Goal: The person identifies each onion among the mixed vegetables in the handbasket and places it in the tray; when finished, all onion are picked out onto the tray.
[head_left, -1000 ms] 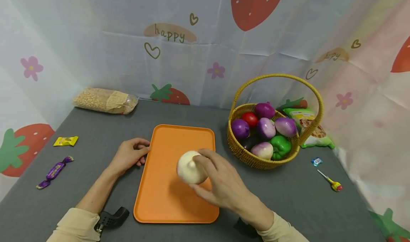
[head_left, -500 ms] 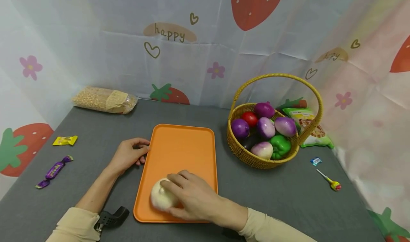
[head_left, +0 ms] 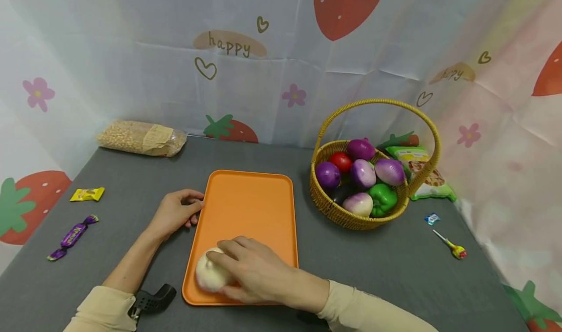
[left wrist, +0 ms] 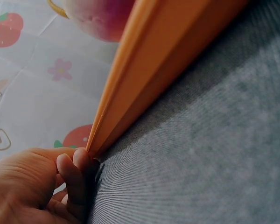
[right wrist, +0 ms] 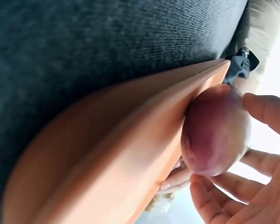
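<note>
In the head view my right hand [head_left: 259,273] grips a purple-and-white turnip [head_left: 211,273] at the near left part of the orange tray [head_left: 250,200]. Its pale end with a small nub faces up. The right wrist view shows the purple side of the turnip [right wrist: 212,135], with thumb and fingers spread around it, low against the tray. My left hand [head_left: 175,214] lies at the tray's left edge. In the left wrist view the left hand's [left wrist: 42,182] thumb and curled fingers pinch the rim of the tray [left wrist: 130,93].
A yellow wicker basket [head_left: 338,218] with several purple bulbs, a red tomato and a green pepper [head_left: 383,200] stands right of the tray. Around lie a bag of kernels [head_left: 140,137], wrapped candies [head_left: 73,235], a lollipop [head_left: 452,245] and a green packet [head_left: 432,193].
My right hand has carried the turnip down and left, from above the tray's middle to its near left part. The left hand has stayed at the tray's edge.
</note>
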Demonstrator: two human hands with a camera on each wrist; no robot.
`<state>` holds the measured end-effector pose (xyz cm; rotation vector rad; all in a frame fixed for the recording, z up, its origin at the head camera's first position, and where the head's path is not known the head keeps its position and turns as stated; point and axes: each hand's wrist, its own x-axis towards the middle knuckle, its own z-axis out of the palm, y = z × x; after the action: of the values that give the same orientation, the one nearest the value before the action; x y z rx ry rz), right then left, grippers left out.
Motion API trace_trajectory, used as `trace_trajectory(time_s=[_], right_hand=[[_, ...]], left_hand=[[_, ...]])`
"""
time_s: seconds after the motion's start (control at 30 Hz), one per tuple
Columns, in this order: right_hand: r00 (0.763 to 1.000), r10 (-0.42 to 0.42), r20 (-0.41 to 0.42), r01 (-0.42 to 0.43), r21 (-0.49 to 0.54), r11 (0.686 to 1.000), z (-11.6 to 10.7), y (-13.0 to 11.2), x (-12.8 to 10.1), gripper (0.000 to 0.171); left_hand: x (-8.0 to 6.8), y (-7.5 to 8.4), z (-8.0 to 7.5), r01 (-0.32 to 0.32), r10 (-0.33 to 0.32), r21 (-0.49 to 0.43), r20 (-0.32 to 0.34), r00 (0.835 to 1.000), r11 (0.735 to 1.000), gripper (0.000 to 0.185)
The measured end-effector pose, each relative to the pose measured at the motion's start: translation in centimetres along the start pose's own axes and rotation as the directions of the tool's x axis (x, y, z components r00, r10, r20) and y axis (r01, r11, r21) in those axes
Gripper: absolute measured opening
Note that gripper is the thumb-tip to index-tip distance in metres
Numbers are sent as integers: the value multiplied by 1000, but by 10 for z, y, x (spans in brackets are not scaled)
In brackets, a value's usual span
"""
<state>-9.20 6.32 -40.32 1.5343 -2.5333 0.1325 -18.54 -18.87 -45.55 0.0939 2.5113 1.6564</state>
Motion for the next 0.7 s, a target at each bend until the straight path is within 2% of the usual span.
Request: trace_trajectory(time_s=[0.23,0.37,0.57,0.7], right_hand=[[999,-5,48,5,3,1000,0,-1,2,68],[999,5,44,-6,6,1000,-1,0,2,69],[1000,15,8,-15,18,1000,-3,2,5,60],[999,11,34,-13,57,998,-3,1,7,55]], left_hand=[[0,0,0,-7,7,9,-5,1000,1000,33],[0,1,-1,-14,14,1,-7,1000,1000,35],[-1,2,-1,-16,16,-1,-6,1000,1000,35],[-1,2,0,-14,14,5,-11,1000,1000,34]])
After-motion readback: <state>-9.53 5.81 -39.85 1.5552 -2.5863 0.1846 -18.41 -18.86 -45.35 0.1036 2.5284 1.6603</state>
